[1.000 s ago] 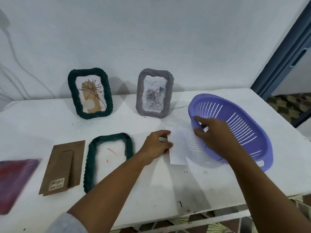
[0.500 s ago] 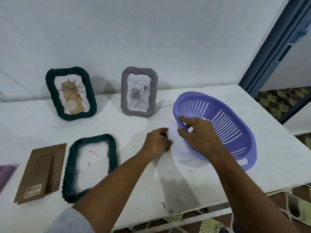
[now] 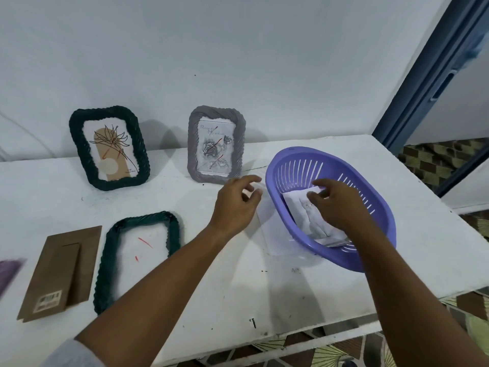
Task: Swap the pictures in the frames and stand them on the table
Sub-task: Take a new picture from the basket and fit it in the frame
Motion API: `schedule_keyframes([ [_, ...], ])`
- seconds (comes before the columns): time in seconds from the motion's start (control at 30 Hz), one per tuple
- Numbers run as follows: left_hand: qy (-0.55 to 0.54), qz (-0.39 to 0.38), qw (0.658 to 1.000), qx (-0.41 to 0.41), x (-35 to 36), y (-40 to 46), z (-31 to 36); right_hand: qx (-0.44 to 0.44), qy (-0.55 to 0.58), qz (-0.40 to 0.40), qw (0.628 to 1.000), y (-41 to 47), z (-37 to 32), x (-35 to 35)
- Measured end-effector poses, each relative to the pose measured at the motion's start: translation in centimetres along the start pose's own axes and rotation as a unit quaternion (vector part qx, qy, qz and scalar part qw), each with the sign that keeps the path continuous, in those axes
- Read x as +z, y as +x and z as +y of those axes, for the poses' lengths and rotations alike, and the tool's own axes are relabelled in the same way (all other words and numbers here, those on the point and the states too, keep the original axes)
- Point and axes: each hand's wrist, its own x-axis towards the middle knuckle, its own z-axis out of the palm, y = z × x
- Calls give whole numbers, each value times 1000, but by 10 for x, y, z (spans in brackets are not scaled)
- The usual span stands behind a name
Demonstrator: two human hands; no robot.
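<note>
A dark green frame (image 3: pixel 109 148) with a flower picture and a grey frame (image 3: pixel 215 145) with a rose picture stand against the wall. An empty green frame (image 3: pixel 137 258) lies flat at the front left, beside its brown backing board (image 3: pixel 60 271). A purple basket (image 3: pixel 370 234) sits on the right with folded white paper (image 3: pixel 304 218) inside. My right hand (image 3: pixel 336 205) is in the basket and pinches the top of that paper. My left hand (image 3: pixel 235 202) hovers just left of the basket rim, fingers loosely curled, holding nothing.
A white sheet (image 3: pixel 272 234) lies on the table, partly under the basket. A blurred purple thing (image 3: pixel 8 271) shows at the left edge. The white table (image 3: pixel 238 287) ends close in front, and a blue door frame (image 3: pixel 434 75) stands at the right.
My right hand moved from the basket's rim down into the basket onto the white paper. My left hand lifted off the sheet on the table.
</note>
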Motion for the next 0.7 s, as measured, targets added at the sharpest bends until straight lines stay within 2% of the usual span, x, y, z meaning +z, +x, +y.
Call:
schedule_keyframes([
  [0.1,6,-26,996,85,5,0,17,43,-132,-63,988,13,17,3],
  [0.23,65,-63,991,103,15,-1,21,52,-215,-120,968,21,30,10],
  [0.37,99,-86,989,71,18,-4,22,59,-237,-124,962,22,31,11],
  [0.7,96,-99,990,44,16,-5,28,88,-229,-60,968,22,34,13],
])
